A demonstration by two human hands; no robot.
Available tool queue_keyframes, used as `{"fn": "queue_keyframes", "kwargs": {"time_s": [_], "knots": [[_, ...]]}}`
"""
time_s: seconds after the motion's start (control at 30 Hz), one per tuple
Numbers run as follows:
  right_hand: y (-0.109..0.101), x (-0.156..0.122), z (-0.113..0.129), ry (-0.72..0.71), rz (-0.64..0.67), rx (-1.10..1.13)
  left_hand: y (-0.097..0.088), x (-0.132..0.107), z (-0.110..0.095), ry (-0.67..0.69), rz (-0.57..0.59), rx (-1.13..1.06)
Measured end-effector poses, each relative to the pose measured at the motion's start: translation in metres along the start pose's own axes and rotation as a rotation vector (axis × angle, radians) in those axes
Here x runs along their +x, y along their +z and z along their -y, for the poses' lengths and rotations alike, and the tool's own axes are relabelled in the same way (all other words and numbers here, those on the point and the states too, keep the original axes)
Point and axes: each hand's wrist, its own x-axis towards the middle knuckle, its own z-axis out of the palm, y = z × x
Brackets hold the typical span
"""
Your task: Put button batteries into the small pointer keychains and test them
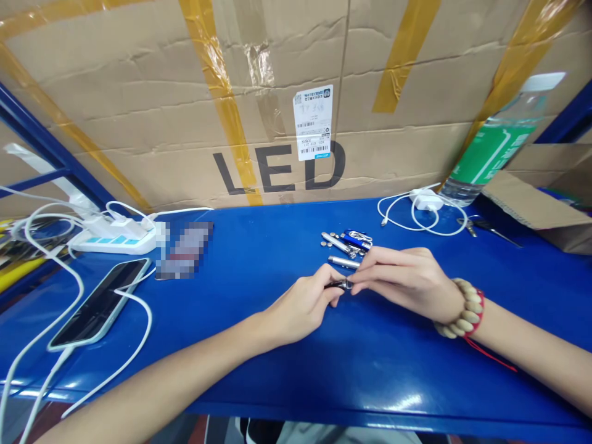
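My left hand (303, 308) is closed, thumb and fingers pinching a small black penlight (341, 285) with a silver end. My right hand (409, 283) meets it from the right, its fingertips pinched at the silver end. Most of the penlight's body is hidden in the fingers. Just beyond the hands, a silver penlight (343, 262) lies on the blue table (259, 246). Past it are a second silver tube (336, 242) and a blue penlight (354, 239) with a pale cord or ring. Several small round button cells (324, 243) are scattered beside them.
A large cardboard box (161, 123) walls off the back. At left are a white power strip (118, 237), cables and a phone (99, 305), with a blurred-out item (185, 250) nearby. At right stand a water bottle (494, 142), a charger (426, 200), scissors (494, 231) and an open carton (541, 203).
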Motion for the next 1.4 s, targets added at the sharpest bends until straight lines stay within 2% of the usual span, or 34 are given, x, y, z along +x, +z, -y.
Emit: {"fn": "queue_keyframes", "kwargs": {"time_s": [0.13, 0.23, 0.3, 0.37, 0.53, 0.67, 0.8, 0.9, 1.1, 1.23, 1.4], "knots": [[0.006, 0.005, 0.005, 0.343, 0.049, 0.276, 0.001, -0.001, 0.001, -0.024, -0.034, 0.005], [0.009, 0.008, 0.007, 0.638, 0.147, 0.553, 0.002, -0.002, 0.001, -0.006, -0.058, 0.021], [0.010, 0.009, 0.008, 0.784, 0.199, 0.711, 0.002, -0.001, 0.001, 0.030, -0.089, 0.045], [0.009, 0.010, 0.010, 0.856, 0.221, 0.781, 0.002, -0.001, 0.000, 0.074, -0.114, 0.061], [0.009, 0.011, 0.010, 0.908, 0.204, 0.783, 0.003, 0.001, -0.002, 0.140, -0.141, 0.116], [0.011, 0.010, 0.008, 0.871, 0.177, 0.670, 0.003, 0.003, -0.001, 0.076, -0.205, 0.146], [0.010, 0.009, 0.006, 0.666, -0.028, 0.426, 0.002, 0.003, 0.000, 0.018, -0.237, 0.131], [0.008, 0.008, 0.005, 0.504, -0.095, 0.366, 0.001, 0.003, -0.001, -0.015, -0.223, 0.155], [0.006, 0.006, 0.004, 0.375, -0.093, 0.268, 0.000, 0.002, -0.002, -0.021, -0.171, 0.195], [0.003, 0.003, 0.003, 0.295, -0.049, 0.193, 0.000, 0.003, -0.001, 0.021, -0.136, 0.141], [0.001, 0.001, 0.003, 0.226, -0.017, 0.137, 0.002, 0.002, 0.003, -0.003, -0.114, 0.031]]}}
